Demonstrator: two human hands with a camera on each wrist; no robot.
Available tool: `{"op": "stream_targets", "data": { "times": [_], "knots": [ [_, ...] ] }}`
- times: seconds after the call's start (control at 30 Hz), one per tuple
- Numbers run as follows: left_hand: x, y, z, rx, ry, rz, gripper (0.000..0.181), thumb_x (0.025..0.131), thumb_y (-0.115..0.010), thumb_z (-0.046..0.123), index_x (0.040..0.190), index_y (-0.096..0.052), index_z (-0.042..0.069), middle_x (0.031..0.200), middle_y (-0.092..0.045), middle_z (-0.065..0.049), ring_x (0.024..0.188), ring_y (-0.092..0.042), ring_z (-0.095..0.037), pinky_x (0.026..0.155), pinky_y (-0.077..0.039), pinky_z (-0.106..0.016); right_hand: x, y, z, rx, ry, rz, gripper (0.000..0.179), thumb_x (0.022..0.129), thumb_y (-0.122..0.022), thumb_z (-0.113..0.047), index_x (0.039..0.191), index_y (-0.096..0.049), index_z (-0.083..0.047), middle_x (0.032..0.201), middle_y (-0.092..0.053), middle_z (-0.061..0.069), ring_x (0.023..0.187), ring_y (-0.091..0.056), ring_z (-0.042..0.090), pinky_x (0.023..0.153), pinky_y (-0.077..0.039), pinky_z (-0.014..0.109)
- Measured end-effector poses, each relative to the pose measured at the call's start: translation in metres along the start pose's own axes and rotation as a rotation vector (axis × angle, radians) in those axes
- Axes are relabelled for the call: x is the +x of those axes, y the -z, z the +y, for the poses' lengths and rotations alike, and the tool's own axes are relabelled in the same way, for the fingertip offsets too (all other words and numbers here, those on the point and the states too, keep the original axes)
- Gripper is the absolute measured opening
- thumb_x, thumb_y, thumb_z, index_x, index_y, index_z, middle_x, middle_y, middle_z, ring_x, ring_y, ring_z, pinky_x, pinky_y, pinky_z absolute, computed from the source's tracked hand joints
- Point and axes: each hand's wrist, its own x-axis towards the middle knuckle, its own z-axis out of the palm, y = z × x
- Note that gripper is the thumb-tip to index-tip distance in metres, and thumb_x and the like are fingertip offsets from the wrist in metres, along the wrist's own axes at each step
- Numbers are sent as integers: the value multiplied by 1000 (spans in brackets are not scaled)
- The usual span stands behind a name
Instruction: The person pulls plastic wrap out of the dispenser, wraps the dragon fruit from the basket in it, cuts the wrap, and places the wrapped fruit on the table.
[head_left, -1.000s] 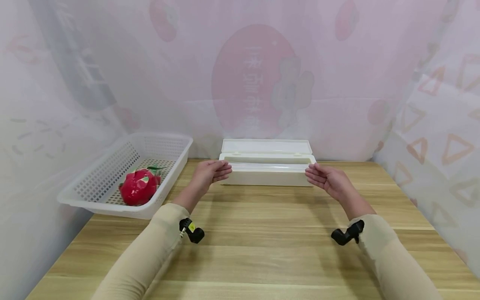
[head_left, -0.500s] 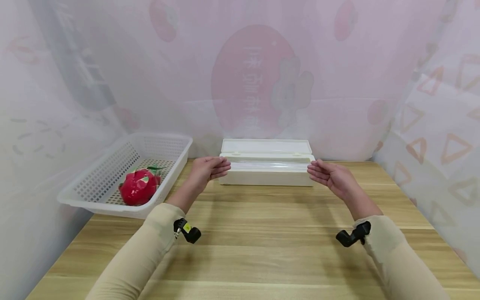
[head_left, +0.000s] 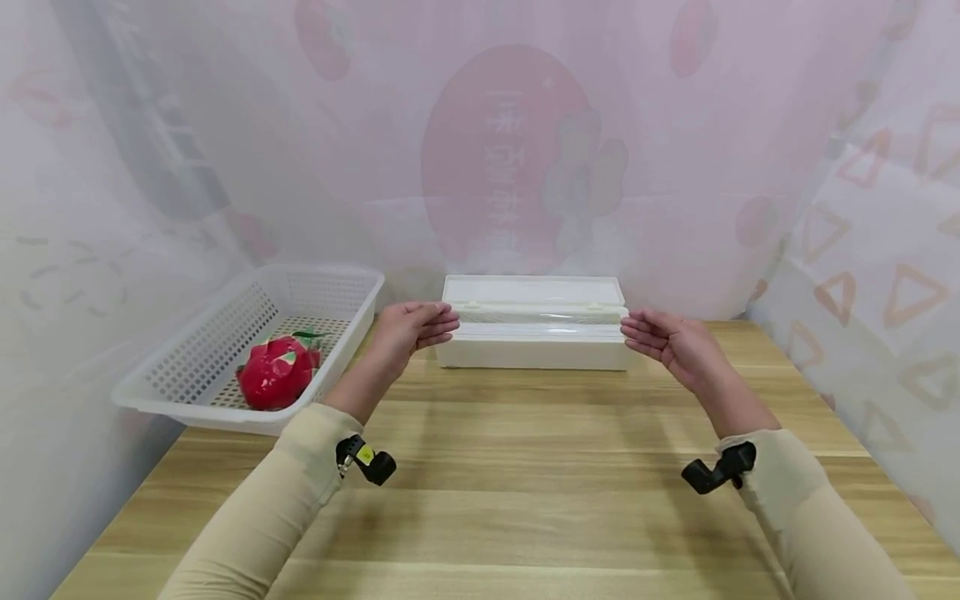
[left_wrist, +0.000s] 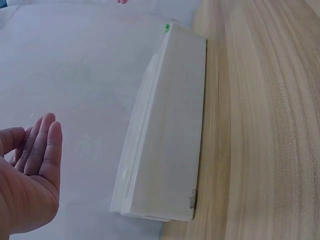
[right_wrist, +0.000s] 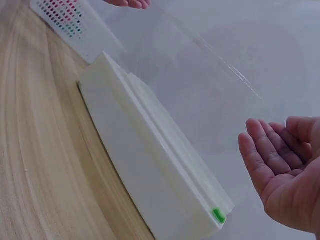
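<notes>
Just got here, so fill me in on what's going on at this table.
A person's left hand and right hand pinch opposite ends of an edge of clear film, holding it up between them. The film seems to run down to the long white box, whose lid stands open. A red fruit-like thing lies in the white basket on the left, touched by neither hand.
</notes>
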Motion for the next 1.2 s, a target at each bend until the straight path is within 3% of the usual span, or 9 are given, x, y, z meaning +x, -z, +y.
{"op": "stream_targets", "data": {
  "times": [0.57,1.03,1.2],
  "knots": [
    [-11,-3,20,-15,-61,20,28,98,-59,13,115,-62,-10,93,-73,-9,87,-71,-19,81,-55,-34,-6,-13,-16,-16,69,-14,24,101,-52,-9,96,-74,-2,97,-73,12,93,-70,18,84,-54,31],
    [-30,-7,35,36,-137,20,25,97,-61,13,108,-65,-10,90,-73,-8,85,-72,-20,79,-56,-35,-24,-24,-24,-67,200,-23,20,98,-56,-7,95,-75,-1,95,-73,13,90,-71,20,84,-53,32],
    [-38,-9,40,19,-155,8,19,96,-62,12,102,-68,-4,89,-74,-7,84,-72,-20,78,-56,-35,-33,-28,-27,-55,243,-45,20,98,-56,-4,97,-74,2,95,-73,14,90,-71,21,84,-53,33]
  ]
}}
